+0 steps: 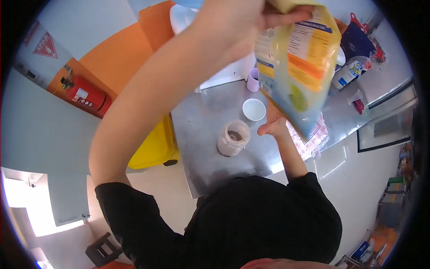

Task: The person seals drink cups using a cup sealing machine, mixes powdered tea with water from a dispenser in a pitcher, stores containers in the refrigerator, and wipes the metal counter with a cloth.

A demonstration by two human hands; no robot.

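My left hand (253, 24) grips the bag (304, 67) by its top, raised over the bench (201, 121) right of the white cup (254, 110), which a slipping hold could topple; my half-hidden right hand's (274, 124) grip I cannot tell.

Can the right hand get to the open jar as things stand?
Probably yes: only bare metal tabletop shows between the right hand and the open jar. The yellow bag hides part of that hand, though, so I can't tell whether it is free.
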